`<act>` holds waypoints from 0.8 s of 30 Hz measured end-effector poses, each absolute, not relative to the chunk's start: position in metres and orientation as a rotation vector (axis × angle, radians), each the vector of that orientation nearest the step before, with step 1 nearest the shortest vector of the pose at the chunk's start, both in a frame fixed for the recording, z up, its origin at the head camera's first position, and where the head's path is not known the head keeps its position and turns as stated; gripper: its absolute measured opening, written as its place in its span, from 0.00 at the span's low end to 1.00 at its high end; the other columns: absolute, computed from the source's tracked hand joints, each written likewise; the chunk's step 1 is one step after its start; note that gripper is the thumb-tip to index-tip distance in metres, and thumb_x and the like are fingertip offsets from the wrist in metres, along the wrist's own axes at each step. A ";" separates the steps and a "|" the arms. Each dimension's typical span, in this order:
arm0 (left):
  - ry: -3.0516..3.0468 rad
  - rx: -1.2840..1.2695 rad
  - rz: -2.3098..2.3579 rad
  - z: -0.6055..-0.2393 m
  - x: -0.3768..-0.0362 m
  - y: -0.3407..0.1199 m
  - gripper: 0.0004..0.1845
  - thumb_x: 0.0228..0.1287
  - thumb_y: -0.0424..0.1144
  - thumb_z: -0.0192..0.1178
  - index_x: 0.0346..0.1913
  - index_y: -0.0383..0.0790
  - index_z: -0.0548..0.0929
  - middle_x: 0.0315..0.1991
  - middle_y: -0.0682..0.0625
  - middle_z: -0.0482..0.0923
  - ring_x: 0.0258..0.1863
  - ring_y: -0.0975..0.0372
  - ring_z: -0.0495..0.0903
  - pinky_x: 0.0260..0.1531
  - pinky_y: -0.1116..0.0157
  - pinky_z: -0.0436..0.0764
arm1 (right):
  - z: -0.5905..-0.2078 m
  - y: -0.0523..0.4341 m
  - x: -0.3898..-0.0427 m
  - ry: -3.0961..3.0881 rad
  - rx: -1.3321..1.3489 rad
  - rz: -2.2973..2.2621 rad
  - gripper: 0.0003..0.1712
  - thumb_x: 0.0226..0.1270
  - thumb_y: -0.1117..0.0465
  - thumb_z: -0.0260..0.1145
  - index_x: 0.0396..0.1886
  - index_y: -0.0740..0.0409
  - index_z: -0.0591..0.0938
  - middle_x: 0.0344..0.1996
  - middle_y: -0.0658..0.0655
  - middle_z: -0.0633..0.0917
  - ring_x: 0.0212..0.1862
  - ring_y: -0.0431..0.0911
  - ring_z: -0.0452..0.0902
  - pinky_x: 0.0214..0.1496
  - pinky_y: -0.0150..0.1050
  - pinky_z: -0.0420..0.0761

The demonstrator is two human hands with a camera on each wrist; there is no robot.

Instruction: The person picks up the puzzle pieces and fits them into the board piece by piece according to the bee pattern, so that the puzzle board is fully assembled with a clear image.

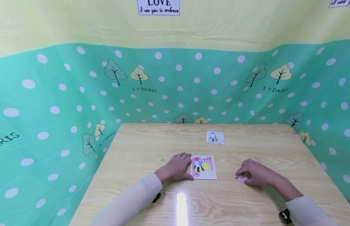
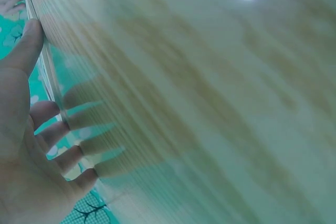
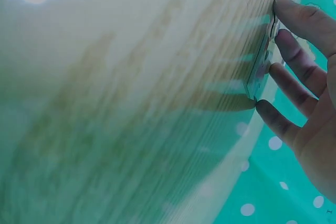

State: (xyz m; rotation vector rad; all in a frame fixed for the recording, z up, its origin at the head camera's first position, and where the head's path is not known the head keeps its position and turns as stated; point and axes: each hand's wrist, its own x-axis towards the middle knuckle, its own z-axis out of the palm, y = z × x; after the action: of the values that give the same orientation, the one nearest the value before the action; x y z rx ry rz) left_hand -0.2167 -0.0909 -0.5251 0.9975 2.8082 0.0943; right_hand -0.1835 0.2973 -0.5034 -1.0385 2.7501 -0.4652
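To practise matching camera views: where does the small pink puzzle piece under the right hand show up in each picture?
Head: pink piece lower right of centre, under the right hand.
Left wrist: not in it.
Right wrist: thin piece edge-on at the fingertips, upper right.
Shared landmark: the wooden table.

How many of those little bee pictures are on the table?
2. One bee picture lies by the near edge, the left hand resting against its left side. A second bee card lies farther back. The right hand covers a small pink piece; more may hide beneath.
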 end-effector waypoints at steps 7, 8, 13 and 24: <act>2.808 0.999 0.092 -0.525 -0.216 -0.091 0.44 0.57 0.76 0.59 0.67 0.47 0.74 0.78 0.49 0.64 0.77 0.52 0.64 0.75 0.51 0.68 | -0.505 0.296 -0.185 2.760 -0.976 -0.480 0.19 0.53 0.55 0.80 0.47 0.42 0.90 0.40 0.36 0.86 0.46 0.38 0.76 0.51 0.42 0.83; 2.808 0.999 0.093 -0.525 -0.216 -0.091 0.44 0.57 0.76 0.59 0.67 0.47 0.74 0.78 0.48 0.64 0.77 0.52 0.64 0.75 0.51 0.68 | -0.505 0.295 -0.185 2.762 -0.965 -0.482 0.19 0.54 0.55 0.79 0.48 0.42 0.90 0.40 0.36 0.86 0.46 0.38 0.77 0.51 0.42 0.83; 2.809 0.993 0.105 -0.524 -0.217 -0.090 0.44 0.57 0.76 0.59 0.67 0.47 0.74 0.78 0.49 0.64 0.77 0.52 0.64 0.75 0.51 0.68 | -0.501 0.289 -0.190 2.759 -0.968 -0.513 0.17 0.57 0.55 0.78 0.48 0.42 0.90 0.39 0.35 0.86 0.45 0.37 0.77 0.51 0.41 0.82; 2.808 0.996 0.094 -0.525 -0.217 -0.090 0.44 0.57 0.76 0.60 0.67 0.47 0.75 0.77 0.49 0.64 0.77 0.52 0.64 0.76 0.51 0.67 | -0.498 0.261 -0.200 2.797 -0.949 -0.476 0.19 0.60 0.53 0.77 0.52 0.44 0.89 0.44 0.39 0.87 0.50 0.41 0.79 0.57 0.48 0.82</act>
State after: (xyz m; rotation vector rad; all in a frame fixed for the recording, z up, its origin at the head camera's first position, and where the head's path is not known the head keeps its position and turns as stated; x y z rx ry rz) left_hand -0.2169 -0.0902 -0.5246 0.9956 2.8085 0.0941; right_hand -0.2003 0.2612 -0.4982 -0.9486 2.7975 -0.4761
